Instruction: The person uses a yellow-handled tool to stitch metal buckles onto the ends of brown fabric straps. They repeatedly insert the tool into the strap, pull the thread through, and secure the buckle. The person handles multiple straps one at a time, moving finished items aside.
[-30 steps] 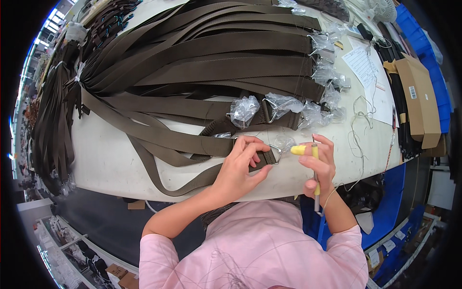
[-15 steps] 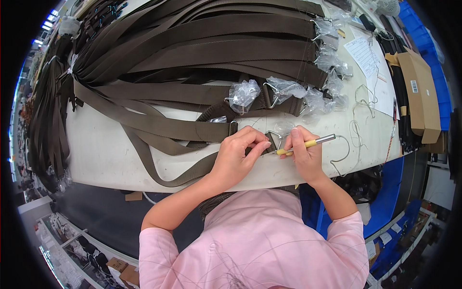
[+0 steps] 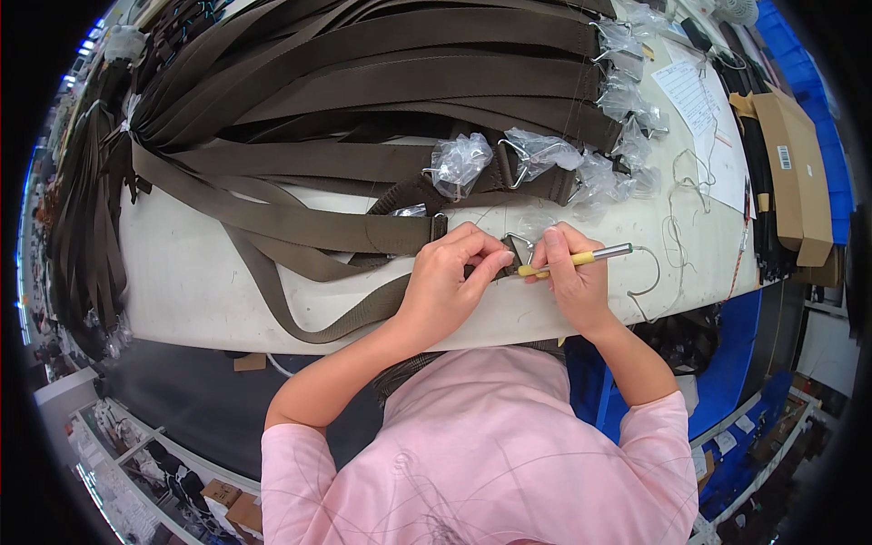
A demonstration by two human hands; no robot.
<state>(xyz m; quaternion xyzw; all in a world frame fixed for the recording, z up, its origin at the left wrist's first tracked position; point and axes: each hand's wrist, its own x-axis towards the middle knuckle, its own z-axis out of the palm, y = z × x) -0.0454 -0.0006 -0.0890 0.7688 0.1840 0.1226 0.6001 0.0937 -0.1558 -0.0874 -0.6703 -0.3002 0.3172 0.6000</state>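
Between the fingertips of my left hand (image 3: 447,282) is the end of a dark brown webbing strap (image 3: 363,318), whose loop hangs toward the table's front edge. A metal triangular ring (image 3: 520,243) sits at that strap end, beside my right fingers, with clear plastic (image 3: 536,223) just behind it. My right hand (image 3: 575,283) is closed around a pen-like tool (image 3: 599,253) with a yellow grip, a silver rear end and a thin cord. Its tip points left at the strap end, next to my left thumb; whether they touch, I cannot tell.
Many brown straps (image 3: 363,91) lie across the white table (image 3: 182,272), tied together at the left. Plastic-wrapped metal fittings (image 3: 460,165) line their right ends. Farther right are paper sheets (image 3: 688,95), loose cord (image 3: 677,218), a cardboard box (image 3: 792,173) and blue bins (image 3: 804,64).
Both hands stay close together at the strap end, and the tool's tip has shifted slightly left and up. The view has moved a little.
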